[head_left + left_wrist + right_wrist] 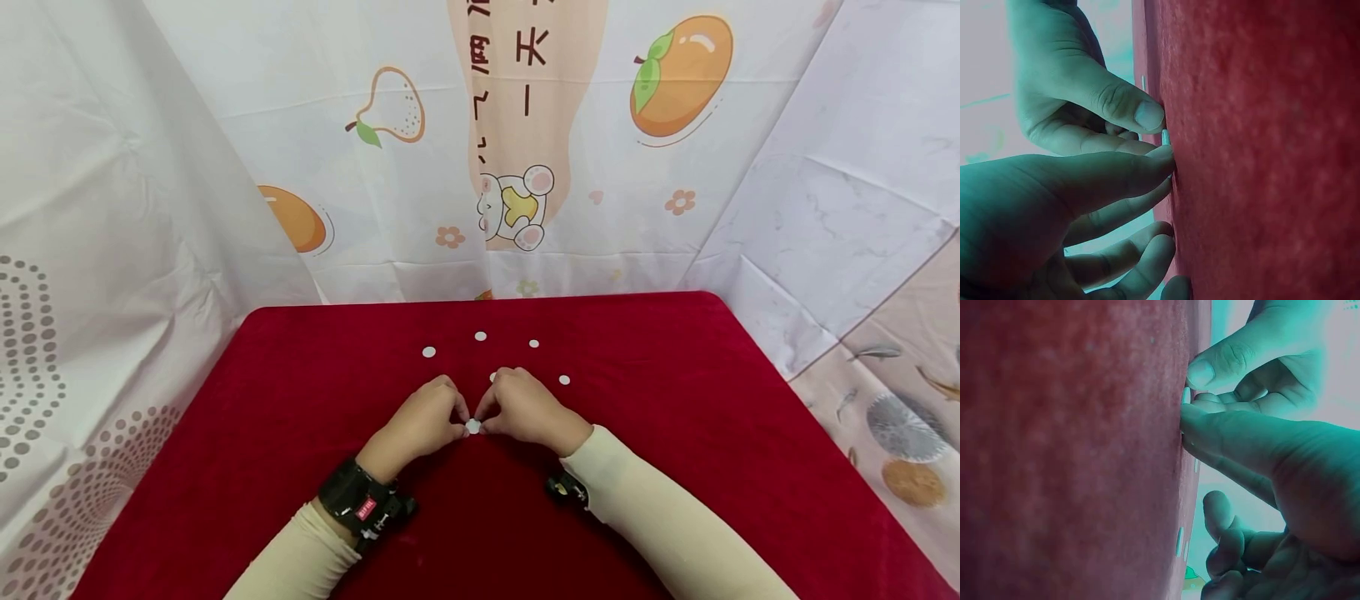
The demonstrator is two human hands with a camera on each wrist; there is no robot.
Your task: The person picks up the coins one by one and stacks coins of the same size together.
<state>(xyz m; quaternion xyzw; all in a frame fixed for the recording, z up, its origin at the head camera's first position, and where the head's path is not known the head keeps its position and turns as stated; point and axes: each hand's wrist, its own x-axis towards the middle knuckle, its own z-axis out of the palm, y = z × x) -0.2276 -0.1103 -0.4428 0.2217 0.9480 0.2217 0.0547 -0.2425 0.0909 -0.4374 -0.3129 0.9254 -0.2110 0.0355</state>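
Pinching a thin white disc (472,426) flat on the red cloth (675,433) with my left hand (420,421) and right hand (525,408), I judge it light, slippery, best caught by its edges.

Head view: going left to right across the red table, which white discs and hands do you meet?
Far-left disc, left hand, pinched disc, right hand, far-right disc, all on the red table.

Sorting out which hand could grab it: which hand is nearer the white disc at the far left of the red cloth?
Left. The left hand lies just below that far-left white disc; the right hand sits farther off, down to the right.
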